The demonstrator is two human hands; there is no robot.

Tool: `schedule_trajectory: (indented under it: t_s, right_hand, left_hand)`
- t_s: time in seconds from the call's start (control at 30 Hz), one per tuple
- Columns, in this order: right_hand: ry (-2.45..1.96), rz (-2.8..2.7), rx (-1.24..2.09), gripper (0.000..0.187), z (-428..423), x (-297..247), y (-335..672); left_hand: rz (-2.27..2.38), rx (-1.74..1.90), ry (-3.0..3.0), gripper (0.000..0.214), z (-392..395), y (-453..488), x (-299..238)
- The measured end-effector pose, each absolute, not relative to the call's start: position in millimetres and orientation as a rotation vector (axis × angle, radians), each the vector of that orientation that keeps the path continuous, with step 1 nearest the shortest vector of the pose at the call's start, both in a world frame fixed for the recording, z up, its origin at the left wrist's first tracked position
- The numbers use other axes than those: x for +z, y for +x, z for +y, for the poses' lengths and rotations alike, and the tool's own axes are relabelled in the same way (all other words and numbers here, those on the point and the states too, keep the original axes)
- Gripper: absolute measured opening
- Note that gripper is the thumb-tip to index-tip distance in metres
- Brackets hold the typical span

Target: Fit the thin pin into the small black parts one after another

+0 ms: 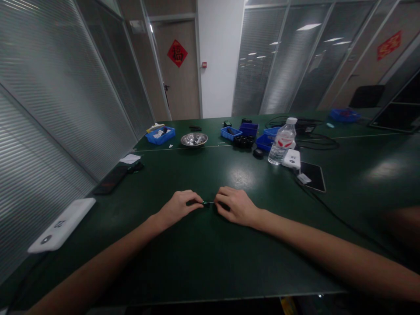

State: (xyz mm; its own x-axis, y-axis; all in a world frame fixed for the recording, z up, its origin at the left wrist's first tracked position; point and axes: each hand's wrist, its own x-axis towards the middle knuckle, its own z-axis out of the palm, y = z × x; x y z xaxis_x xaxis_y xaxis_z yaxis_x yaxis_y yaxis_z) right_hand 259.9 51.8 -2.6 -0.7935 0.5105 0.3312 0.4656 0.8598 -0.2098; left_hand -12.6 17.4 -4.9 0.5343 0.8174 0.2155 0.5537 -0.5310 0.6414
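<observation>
Green-tinged and tiny, a component [206,204] is pinched by the left hand [179,208]; at its three o'clock, the right hand [236,206] grips a thin metallic rod [211,202]. Farther off, towards twelve o'clock, stands a steel bowl [189,144].

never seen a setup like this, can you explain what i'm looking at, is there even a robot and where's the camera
There is no robot here: these are a person's two bare hands. The single picture comes from a camera worn on that person's head, looking forward and down.

The left hand pinches a small green piece. The right hand appears to hold a thin rod pointing toward it; whether they touch is too small to tell.

Both hands are over a green table. Farther back are a metal bowl and a blue tray, with a water bottle to the right. A white box lies at the left.
</observation>
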Motion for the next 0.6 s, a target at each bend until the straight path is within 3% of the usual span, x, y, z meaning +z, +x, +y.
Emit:
schedule_trajectory:
  t_s: [0.6]
  right_hand:
    - [-0.732,-2.676,0.157,0.011,52.0,-2.4,259.3]
  left_hand:
    - [1.065,0.765,2.235,0.015,20.4,-10.5,-6.0]
